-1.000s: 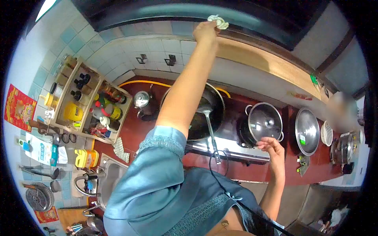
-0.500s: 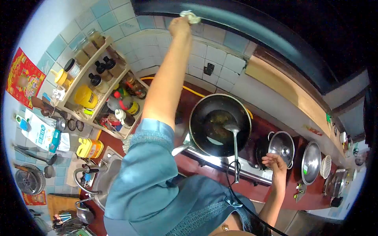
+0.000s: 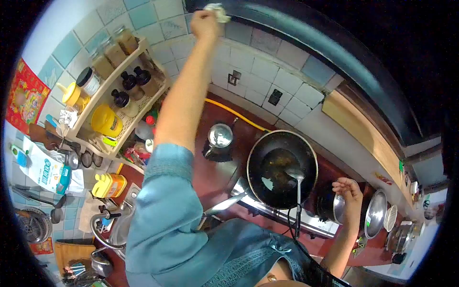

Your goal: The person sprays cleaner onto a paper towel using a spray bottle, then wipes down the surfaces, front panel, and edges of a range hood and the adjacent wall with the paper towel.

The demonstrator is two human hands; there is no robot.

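White cloth at 12 o'clock, bunched against the dark range hood, the left hand in a closed grip around it, arm stretched overhead. Right hand at 3 o'clock, fingers loosely curled, holding nothing, just over a lidded pot. Between them on the red tabletop: wok with ladle, kettle at its 9 o'clock.

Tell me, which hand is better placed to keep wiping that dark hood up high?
Probably the left hand: it is raised at the hood, gripping the cloth. The right hand is low, near the pot.
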